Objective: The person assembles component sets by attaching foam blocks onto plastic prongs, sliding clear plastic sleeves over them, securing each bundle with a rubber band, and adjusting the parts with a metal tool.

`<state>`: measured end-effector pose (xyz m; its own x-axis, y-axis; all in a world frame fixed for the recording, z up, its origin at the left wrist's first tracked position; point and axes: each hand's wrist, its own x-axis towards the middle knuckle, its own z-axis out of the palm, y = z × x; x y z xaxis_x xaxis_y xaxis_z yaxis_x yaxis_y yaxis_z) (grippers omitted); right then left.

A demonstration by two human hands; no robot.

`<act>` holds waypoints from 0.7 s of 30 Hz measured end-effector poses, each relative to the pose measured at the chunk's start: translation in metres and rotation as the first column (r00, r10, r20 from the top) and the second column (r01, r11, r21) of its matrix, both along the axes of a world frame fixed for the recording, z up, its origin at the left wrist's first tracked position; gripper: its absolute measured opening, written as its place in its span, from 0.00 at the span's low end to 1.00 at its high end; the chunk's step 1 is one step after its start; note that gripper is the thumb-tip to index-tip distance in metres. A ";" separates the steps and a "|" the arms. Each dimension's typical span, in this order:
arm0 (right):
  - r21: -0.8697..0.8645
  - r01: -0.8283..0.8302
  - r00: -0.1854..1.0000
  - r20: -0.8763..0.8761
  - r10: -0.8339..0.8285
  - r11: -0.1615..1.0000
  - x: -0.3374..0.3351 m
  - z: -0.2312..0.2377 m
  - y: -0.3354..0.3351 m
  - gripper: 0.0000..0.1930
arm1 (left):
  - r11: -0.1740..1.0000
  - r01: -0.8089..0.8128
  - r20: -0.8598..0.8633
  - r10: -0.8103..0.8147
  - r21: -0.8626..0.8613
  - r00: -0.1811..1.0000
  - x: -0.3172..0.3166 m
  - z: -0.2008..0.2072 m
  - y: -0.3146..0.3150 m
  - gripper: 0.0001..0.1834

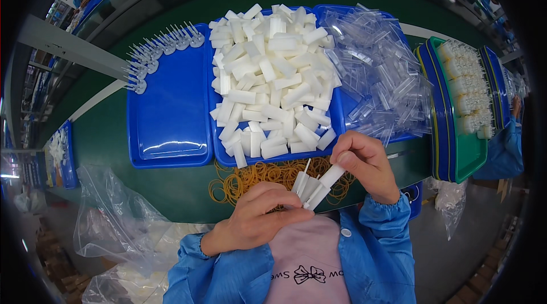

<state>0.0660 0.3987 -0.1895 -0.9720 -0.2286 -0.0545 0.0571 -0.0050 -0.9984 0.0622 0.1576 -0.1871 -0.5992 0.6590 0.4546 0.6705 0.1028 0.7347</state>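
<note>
In front of my chest, my left hand (250,220) has its fingers closed round the lower end of a small cluster of pale pieces (305,184), from which a thin white stick points up. My right hand (369,163) pinches a white rectangular block (333,175) between thumb and fingers. The block's lower end meets the cluster, where a second white block (317,196) lies alongside. Whether the pieces are joined is hidden by my left fingers. Just beyond my hands, brown rubber bands (231,183) lie in a loose heap.
Beyond the bands stands a blue tray (227,161) heaped with white blocks (268,76). Clear plastic pieces (382,70) fill a tray to its right. Grey round-based pins (166,43) line a left blue tray (168,119). Stacked trays (468,159) hold rows of pieces. Plastic bags (108,218) hang left.
</note>
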 end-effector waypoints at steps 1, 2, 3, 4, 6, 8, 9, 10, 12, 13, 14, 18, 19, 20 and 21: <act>0.000 0.001 1.000 -0.001 -0.001 1.000 -0.001 0.001 0.000 0.10 | 1.000 -0.005 -0.013 0.005 -0.007 1.000 0.000 0.000 0.000 0.18; 0.091 -0.007 0.996 -0.092 0.015 0.996 -0.002 0.002 0.001 0.10 | 1.000 -0.010 -0.025 0.010 -0.014 1.000 0.000 0.000 0.000 0.18; 0.181 -0.008 0.983 -0.180 0.041 0.984 -0.004 0.003 0.001 0.10 | 1.000 -0.012 -0.026 0.012 -0.015 1.000 -0.001 -0.001 0.000 0.18; 0.180 -0.009 0.983 -0.181 0.042 0.984 -0.004 0.005 0.001 0.10 | 1.000 -0.024 -0.030 0.024 -0.013 0.999 -0.001 -0.001 -0.001 0.19; 0.103 -0.023 0.988 -0.153 0.039 0.994 -0.003 0.011 0.000 0.09 | 0.999 -0.035 -0.033 0.035 -0.009 0.999 -0.001 -0.002 -0.001 0.19; 0.088 -0.018 0.989 -0.146 0.031 0.996 0.000 0.008 0.004 0.09 | 0.999 -0.041 -0.056 0.040 -0.012 0.998 -0.001 -0.002 -0.001 0.19; 0.072 -0.013 0.990 -0.141 0.023 0.997 0.001 0.005 0.006 0.09 | 0.999 -0.040 -0.056 0.040 -0.011 0.998 0.000 -0.002 -0.001 0.19; 0.072 -0.012 0.990 -0.141 0.023 0.997 0.001 0.003 0.007 0.09 | 0.999 -0.036 -0.063 0.035 -0.017 0.997 0.000 -0.002 -0.001 0.19; -0.046 -0.005 0.995 -0.097 0.001 0.999 0.002 -0.001 0.008 0.08 | 0.999 -0.031 -0.071 0.029 -0.023 0.997 0.001 -0.003 0.000 0.19; -0.047 -0.005 0.995 -0.097 0.001 0.999 0.001 -0.001 0.008 0.08 | 0.999 -0.038 -0.090 0.036 -0.016 0.995 0.002 -0.005 0.001 0.19; -0.071 -0.020 0.997 -0.074 0.015 0.997 0.000 -0.002 0.008 0.06 | 0.999 -0.045 -0.110 0.044 -0.009 0.993 0.003 -0.006 0.001 0.19; -0.049 -0.109 0.993 -0.053 0.107 0.993 -0.003 -0.001 -0.004 0.04 | 0.998 -0.053 -0.154 0.048 -0.027 0.987 0.002 -0.006 0.002 0.19; -0.049 -0.110 0.993 -0.053 0.108 0.993 -0.002 0.000 -0.009 0.04 | 0.997 -0.074 -0.133 0.074 0.000 0.988 0.003 -0.006 0.002 0.19; -0.025 -0.122 0.990 -0.074 0.120 0.992 0.001 0.001 -0.015 0.04 | 0.995 -0.096 -0.111 0.098 0.026 0.989 0.004 -0.006 0.002 0.19; -0.002 -0.135 0.986 -0.094 0.135 0.991 0.004 0.001 -0.019 0.04 | 0.995 -0.098 -0.111 0.101 0.026 0.989 0.007 -0.006 0.002 0.19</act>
<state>0.0695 0.3801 -0.1884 -0.9329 -0.3581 0.0379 -0.0361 -0.0117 -0.9993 0.0691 0.1600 -0.1936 -0.6057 0.5886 0.5354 0.7360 0.1588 0.6581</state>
